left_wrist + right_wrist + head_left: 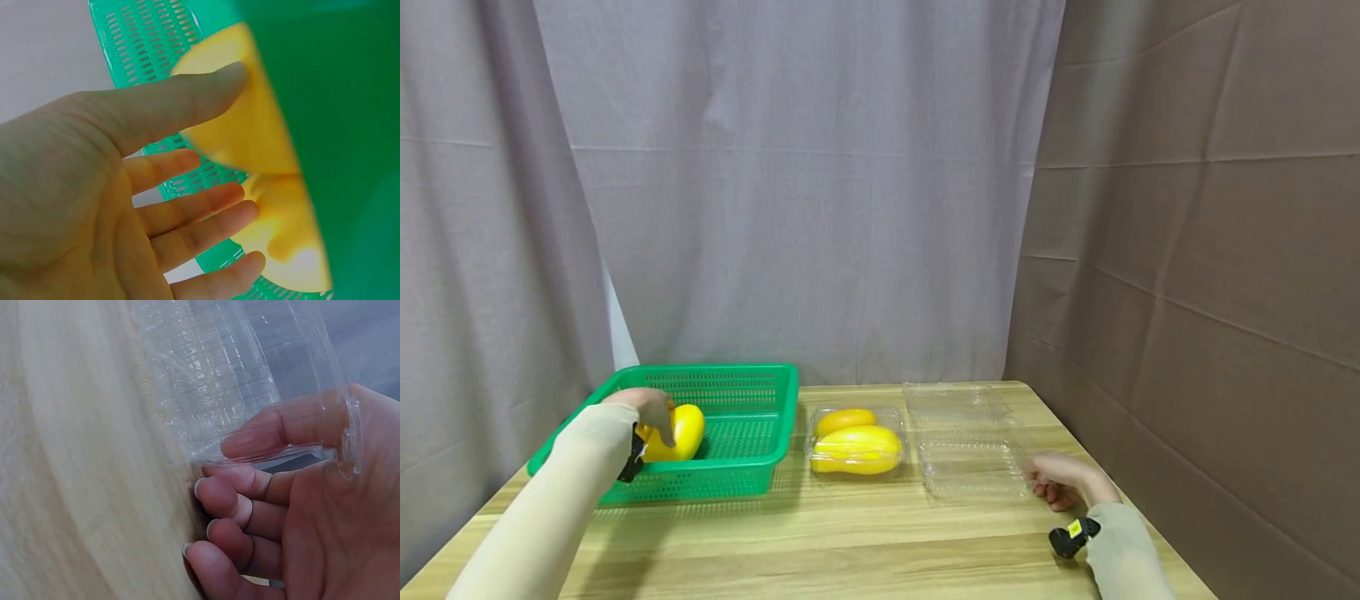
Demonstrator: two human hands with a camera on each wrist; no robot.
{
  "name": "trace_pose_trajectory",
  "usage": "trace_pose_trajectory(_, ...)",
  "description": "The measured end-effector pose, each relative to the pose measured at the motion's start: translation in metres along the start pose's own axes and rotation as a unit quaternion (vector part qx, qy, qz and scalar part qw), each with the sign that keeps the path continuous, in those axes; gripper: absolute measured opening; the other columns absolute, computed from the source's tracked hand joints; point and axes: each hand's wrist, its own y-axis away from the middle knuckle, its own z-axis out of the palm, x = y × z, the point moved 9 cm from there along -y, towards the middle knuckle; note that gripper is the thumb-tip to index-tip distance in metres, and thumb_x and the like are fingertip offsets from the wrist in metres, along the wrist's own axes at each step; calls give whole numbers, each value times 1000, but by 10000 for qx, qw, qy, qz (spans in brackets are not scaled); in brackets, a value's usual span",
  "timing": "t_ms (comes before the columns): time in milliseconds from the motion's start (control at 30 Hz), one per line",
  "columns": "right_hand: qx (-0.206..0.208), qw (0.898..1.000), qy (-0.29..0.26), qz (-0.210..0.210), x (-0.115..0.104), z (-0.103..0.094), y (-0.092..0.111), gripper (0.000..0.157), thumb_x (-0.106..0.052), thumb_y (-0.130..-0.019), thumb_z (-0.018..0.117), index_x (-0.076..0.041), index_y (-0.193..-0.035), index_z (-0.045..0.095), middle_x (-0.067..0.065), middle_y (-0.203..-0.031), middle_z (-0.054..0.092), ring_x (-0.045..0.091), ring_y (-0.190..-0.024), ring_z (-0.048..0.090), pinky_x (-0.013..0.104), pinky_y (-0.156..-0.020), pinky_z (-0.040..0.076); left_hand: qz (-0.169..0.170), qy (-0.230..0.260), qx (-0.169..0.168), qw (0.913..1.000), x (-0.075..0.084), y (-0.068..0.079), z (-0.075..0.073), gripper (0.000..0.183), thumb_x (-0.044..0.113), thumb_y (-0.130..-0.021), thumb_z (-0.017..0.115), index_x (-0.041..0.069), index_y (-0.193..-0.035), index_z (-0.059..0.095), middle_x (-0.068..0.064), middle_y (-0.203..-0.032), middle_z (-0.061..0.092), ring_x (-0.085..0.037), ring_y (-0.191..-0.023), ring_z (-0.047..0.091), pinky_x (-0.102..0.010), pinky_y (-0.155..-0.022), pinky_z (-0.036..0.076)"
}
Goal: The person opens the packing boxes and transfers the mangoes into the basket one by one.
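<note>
My left hand (643, 408) reaches into the green plastic basket (786, 417), over a yellow mango (688, 429). The left wrist view shows the thumb lying across one mango (269, 134), and the spread, nearly straight fingers reach toward a second mango (294, 250). The basket's wall hides part of both fruits. On the right, my right hand (1060, 479) is at the side of a clear plastic clamshell box (973, 467), which lies with its lid folded back. In the right wrist view its thumb is inside the box wall (300, 450) and the curled fingers are outside, gripping it.
Between the basket and the opened box stands another clear box (898, 462) with two yellow mangoes (857, 450) in it. All stand on a wooden table (850, 542). Grey curtains (820, 208) hang behind the table and a brownish cloth (1225, 292) hangs at its right.
</note>
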Motion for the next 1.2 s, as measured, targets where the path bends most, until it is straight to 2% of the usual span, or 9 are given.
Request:
trace_pose_trajectory(200,17,10000,26,17,-2,1,-2,10,-14,-76,48,-8,-69,52,5,-64,51,13,-47,40,25,-42,43,-2,284,27,9996,-3,3,4,78,24,-71,80,-13,-127,42,-29,-109,56,-44,-94,56,-48,-77,49)
trace_pose_trajectory(300,-13,10000,38,3,-2,1,-2,11,-14,-76,48,-8,-67,51,4,-62,50,12,-46,39,24,-42,42,42,368,89,9993,0,4,5,76,25,-72,79,-12,-128,43,-30,-115,53,-44,-98,55,-49,-79,48)
trace_pose_trajectory(433,-49,10000,10,17,2,-1,1,12,-14,-77,48,-10,-66,50,4,-63,51,12,-47,40,25,-42,42,274,252,180,9991,13,5,5,72,27,-75,76,-9,-129,45,-34,-128,42,-50,-110,45,-57,-85,41)
trace_pose_trajectory(567,-3,9999,76,85,6,-7,3,12,-15,-77,50,-9,-67,52,5,-65,53,13,-50,43,26,-44,44,489,288,333,9978,30,10,2,70,30,-78,74,-5,-132,45,-33,-133,38,-53,-118,36,-63,-87,35)
trace_pose_trajectory(733,-23,9999,170,11,7,-16,3,13,-17,-80,50,-7,-74,55,7,-69,55,15,-54,47,28,-47,46,1101,321,611,9915,58,16,2,66,31,-81,70,-6,-130,47,-30,-133,41,-51,-121,34,-62,-92,32)
trace_pose_trajectory(867,-21,9999,81,74,13,-26,2,15,-18,-81,51,-5,-75,56,8,-71,56,17,-55,49,30,-50,47,1594,187,897,9830,81,23,5,60,31,-85,66,-8,-127,50,-29,-131,45,-47,-119,40,-58,-94,34)
trace_pose_trajectory(967,78,9999,29,129,18,-36,1,16,-19,-83,52,-4,-78,57,9,-73,56,20,-58,51,33,-53,48,1884,102,1152,9753,96,27,4,53,32,-89,62,-5,-126,53,-26,-129,48,-44,-118,43,-55,-95,35)
trace_pose_trajectory(1067,220,9998,20,10,19,-46,0,19,-21,-84,55,-2,-84,58,12,-77,56,23,-63,54,35,-56,49,2096,153,1385,9678,112,32,2,49,33,-91,59,-2,-126,55,-21,-127,52,-40,-118,45,-54,-95,36)
trace_pose_trajectory(1200,386,9988,-82,-279,16,-57,-2,36,-28,-88,58,5,-102,50,12,-80,56,24,-65,55,37,-56,49,2332,334,1684,9572,134,42,1,46,34,-91,58,2,-125,57,-14,-122,57,-33,-112,52,-49,-91,42)
